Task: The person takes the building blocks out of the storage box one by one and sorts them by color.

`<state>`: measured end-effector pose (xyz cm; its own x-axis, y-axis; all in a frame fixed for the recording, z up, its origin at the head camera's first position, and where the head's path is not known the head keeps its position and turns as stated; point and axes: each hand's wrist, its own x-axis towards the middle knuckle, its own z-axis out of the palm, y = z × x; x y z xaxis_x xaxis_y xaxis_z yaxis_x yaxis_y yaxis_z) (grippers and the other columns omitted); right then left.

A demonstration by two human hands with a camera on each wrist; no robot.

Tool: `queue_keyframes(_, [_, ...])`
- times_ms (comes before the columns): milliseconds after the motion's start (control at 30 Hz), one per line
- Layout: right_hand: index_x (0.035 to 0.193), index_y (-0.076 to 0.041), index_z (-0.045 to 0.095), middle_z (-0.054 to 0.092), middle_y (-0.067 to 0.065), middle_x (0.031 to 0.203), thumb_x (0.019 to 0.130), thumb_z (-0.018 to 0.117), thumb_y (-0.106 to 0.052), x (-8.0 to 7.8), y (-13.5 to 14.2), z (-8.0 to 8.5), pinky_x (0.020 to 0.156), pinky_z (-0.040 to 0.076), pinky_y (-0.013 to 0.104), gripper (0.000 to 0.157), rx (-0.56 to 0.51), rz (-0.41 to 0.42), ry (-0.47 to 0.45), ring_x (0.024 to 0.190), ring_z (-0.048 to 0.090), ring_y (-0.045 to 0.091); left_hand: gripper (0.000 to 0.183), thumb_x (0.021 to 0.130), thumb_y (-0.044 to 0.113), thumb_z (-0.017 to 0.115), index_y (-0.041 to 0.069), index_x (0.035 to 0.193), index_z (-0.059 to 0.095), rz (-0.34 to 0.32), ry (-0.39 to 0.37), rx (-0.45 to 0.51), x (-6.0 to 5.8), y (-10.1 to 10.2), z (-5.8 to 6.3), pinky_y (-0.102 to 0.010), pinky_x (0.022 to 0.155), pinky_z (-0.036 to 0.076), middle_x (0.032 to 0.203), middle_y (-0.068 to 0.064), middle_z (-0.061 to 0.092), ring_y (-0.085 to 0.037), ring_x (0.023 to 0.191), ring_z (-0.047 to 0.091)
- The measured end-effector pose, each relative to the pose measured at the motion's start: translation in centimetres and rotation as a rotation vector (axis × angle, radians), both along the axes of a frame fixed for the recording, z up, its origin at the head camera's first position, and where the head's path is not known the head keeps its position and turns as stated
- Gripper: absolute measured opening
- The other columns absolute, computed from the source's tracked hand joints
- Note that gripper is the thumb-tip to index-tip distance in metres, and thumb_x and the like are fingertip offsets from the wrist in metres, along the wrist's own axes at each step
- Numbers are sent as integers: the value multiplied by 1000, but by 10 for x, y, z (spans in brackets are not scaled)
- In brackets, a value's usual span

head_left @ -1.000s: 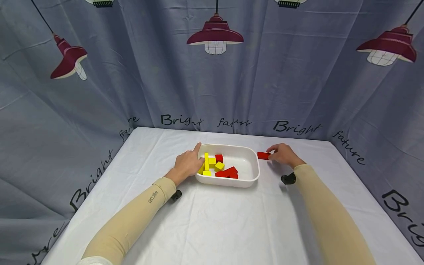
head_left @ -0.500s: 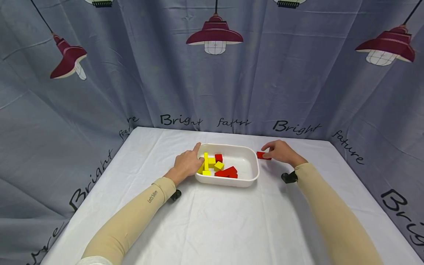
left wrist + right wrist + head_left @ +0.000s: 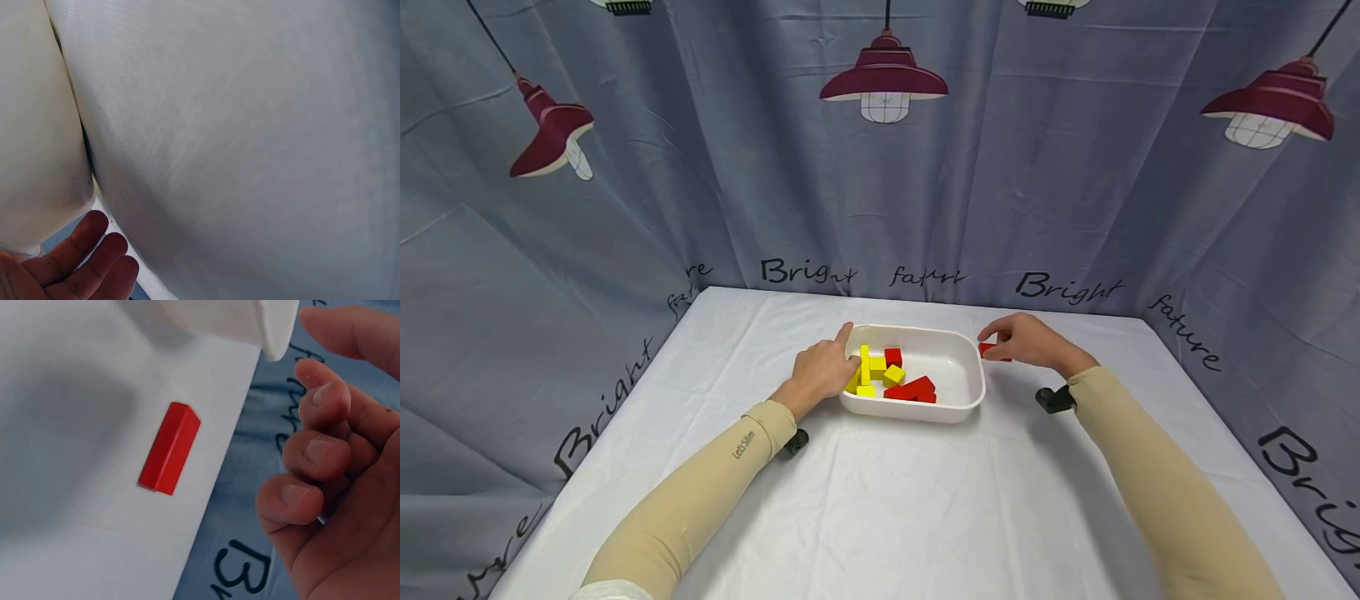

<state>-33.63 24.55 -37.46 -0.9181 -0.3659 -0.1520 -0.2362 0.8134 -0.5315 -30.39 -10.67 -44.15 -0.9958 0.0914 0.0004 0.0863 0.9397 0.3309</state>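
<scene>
A white tray (image 3: 957, 408) stands on the table with yellow blocks (image 3: 877, 367) and red blocks (image 3: 912, 389) inside. At its left end my left hand (image 3: 822, 369) grips the wall, thumb over the rim and index finger stretched toward the back corner. Three of that hand's fingers (image 3: 94, 253) show beside the tray's outer side in the left wrist view. My right hand (image 3: 1030, 340) hovers by the tray's right end, fingers loosely bent and holding nothing. Below it a long red block (image 3: 169, 449) lies on the table, apart from the fingers, partly hidden in the head view.
White cloth covers the table (image 3: 910, 500). A grey-blue curtain (image 3: 1037, 208) with printed lamps and lettering hangs behind and at both sides. Dark wrist cameras (image 3: 1055, 400) are worn under both wrists.
My right hand has moved left and slightly up, off the right end of the long red block and over it toward the tray. The left hand, tray and blocks stay in place.
</scene>
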Motion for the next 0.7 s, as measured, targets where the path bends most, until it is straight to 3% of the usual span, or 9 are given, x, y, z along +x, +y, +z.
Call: queue_keyframes(700, [111,-10,74,53,4,74,83,80,-18,14,-39,14,65,39,31,30,1,171,-86,71,49,18,69,99,40,45,20,161,23,-5,2,2,0,0,0,-47,82,55,122,-16,69,-26,89,64])
